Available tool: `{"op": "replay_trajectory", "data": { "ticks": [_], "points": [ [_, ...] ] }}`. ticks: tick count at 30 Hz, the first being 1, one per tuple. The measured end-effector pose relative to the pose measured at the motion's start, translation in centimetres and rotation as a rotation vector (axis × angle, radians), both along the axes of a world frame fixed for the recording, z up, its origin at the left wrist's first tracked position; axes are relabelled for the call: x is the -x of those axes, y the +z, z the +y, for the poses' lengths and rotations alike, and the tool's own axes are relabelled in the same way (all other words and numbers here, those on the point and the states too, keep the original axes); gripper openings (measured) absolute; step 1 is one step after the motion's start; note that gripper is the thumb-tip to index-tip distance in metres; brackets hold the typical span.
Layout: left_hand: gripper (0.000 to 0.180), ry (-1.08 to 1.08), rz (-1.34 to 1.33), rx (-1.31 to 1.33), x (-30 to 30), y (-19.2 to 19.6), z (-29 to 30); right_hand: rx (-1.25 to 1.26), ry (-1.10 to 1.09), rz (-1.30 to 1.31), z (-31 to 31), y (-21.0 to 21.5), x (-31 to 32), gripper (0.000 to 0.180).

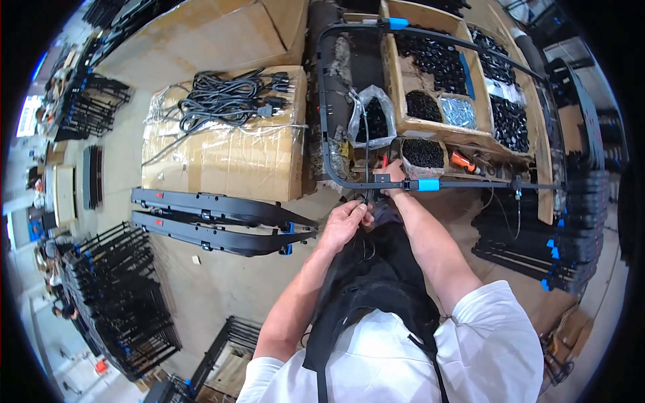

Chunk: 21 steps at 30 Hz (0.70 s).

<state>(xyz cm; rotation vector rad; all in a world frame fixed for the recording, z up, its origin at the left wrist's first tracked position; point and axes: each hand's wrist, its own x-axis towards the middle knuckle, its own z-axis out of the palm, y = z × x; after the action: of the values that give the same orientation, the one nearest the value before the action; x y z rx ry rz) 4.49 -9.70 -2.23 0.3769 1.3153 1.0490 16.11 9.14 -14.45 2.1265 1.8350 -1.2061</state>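
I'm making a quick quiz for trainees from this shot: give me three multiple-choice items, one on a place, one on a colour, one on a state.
1. Where does the bundle of black cables lie?
A. on the wrapped cardboard box
B. on the floor
C. in the wooden tray

2. What colour are the clips on the black tube frame?
A. red
B. blue
C. yellow

3. What is the right hand doing?
A. hanging free
B. resting on the floor
C. gripping the frame's near bar

Answers: 1 A, the cables rest on the box top. 2 B, a blue clip sits beside the hand. 3 C, its fingers close round the bar, with the left hand just below.
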Motion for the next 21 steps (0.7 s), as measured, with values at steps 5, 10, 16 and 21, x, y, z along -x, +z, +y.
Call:
{"op": "replay_trajectory", "data": {
  "ticks": [5,10,16,21],
  "points": [
    [0.032,0.0,-0.057,-0.059,-0.5,-0.3,0.7,0.132,0.013,0.247,-7.8,3.5,-7.5,0.061],
    [0.032,-0.01,-0.101,-0.021,-1.1,0.5,1.3,0.213,0.258,0.241,-12.2,14.0,-10.9,0.061],
    [0.033,-0.023,-0.002,-0.003,-1.2,1.0,1.8,-0.004,0.481,0.219,-12.2,17.4,-9.5,0.071],
    [0.033,-0.02,0.104,0.016,-1.8,1.5,2.0,0.05,0.527,0.205,-11.4,18.9,-9.2,0.077]
  ]
}}
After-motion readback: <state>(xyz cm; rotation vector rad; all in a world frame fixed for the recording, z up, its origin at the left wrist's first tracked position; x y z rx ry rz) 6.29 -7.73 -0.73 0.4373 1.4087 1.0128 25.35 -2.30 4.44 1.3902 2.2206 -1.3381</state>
